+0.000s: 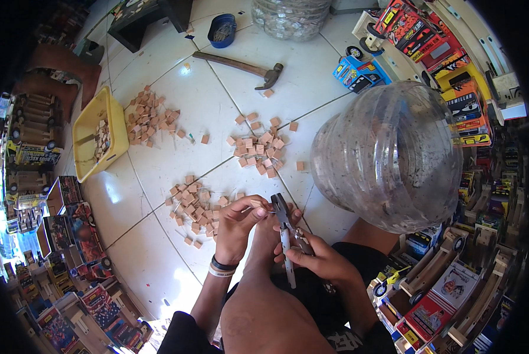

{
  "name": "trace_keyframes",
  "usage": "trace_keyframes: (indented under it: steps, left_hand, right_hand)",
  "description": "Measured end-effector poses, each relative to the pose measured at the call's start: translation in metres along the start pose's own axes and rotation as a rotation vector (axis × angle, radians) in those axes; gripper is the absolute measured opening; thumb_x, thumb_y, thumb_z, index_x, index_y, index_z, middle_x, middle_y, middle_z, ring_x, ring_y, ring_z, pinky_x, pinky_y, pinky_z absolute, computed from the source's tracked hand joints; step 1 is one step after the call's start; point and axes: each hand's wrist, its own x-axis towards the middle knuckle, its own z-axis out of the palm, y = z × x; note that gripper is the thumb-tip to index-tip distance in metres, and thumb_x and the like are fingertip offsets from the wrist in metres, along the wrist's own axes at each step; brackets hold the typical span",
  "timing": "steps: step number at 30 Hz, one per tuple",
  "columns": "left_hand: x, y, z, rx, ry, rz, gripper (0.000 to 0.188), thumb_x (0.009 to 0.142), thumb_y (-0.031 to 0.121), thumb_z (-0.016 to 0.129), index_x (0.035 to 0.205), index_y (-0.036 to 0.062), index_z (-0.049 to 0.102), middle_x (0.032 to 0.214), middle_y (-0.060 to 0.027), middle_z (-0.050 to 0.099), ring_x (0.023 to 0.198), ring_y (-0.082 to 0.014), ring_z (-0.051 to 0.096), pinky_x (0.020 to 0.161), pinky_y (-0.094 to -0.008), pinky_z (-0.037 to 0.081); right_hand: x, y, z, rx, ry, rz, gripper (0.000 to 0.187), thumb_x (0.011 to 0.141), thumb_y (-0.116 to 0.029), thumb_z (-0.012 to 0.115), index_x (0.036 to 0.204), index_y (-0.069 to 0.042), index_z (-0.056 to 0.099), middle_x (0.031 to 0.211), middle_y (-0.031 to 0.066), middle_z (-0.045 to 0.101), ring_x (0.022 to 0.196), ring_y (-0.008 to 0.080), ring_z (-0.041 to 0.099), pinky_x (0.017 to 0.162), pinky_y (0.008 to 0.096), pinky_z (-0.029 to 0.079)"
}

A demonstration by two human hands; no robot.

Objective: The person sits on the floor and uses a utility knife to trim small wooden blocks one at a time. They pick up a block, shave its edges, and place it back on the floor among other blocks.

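Note:
My left hand (236,227), with bands at its wrist, pinches a small wooden block (257,203) in its fingertips; the fingers partly hide it. A thin nail seems to stick out of it toward the pliers. My right hand (320,259) is closed around the handles of the pliers (285,227), whose jaws point up and lie right beside my left fingertips. Both hands are above my bare leg (270,289). Just left of them spreads a pile of small wooden blocks (194,206), several with thin nails sticking out. Farther off lie a second pile (258,150) and a third (149,118).
A hammer (235,64) lies on the white tiles beyond the piles. Behind it is a blue dish (222,38) of nails. At left sits a yellow tub (123,127); at right, a large clear plastic container (382,159). Toy trucks (447,301) line both sides.

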Motion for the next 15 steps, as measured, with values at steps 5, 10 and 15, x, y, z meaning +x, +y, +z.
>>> trace_keyframes:
  steps: [5,10,15]
  left_hand:
    - [0.0015,0.0008,-0.0016,0.044,-0.034,0.035,0.011,0.096,0.003,0.078,0.106,-0.0011,0.077,0.106,-0.0066,0.076,0.101,-0.0152,0.068,0.096,-0.0324,0.052]
    - [0.0016,0.0014,-0.0009,0.068,-0.035,0.026,0.008,0.094,0.0,0.077,0.102,-0.0008,0.075,0.108,-0.0073,0.072,0.104,-0.0183,0.068,0.101,-0.0359,0.054]
    - [0.002,0.0024,-0.0014,0.09,-0.039,0.017,0.009,0.094,0.0,0.077,0.103,-0.001,0.076,0.108,-0.0077,0.073,0.104,-0.0182,0.068,0.101,-0.0356,0.053]
  right_hand:
    - [0.0005,0.0002,-0.001,0.002,-0.004,0.005,0.061,0.107,-0.023,0.062,0.16,-0.004,0.038,0.12,0.0093,0.064,0.112,0.0211,0.066,0.1,0.0383,0.051]
    - [0.0006,-0.0009,-0.0005,0.032,-0.013,0.005,0.061,0.107,-0.021,0.064,0.159,-0.003,0.039,0.117,0.0092,0.063,0.108,0.0205,0.065,0.097,0.0372,0.054]
    - [-0.0003,-0.0017,0.0011,0.065,-0.003,0.028,0.06,0.107,-0.02,0.064,0.158,-0.002,0.04,0.113,0.0084,0.062,0.103,0.0189,0.064,0.094,0.0376,0.056]
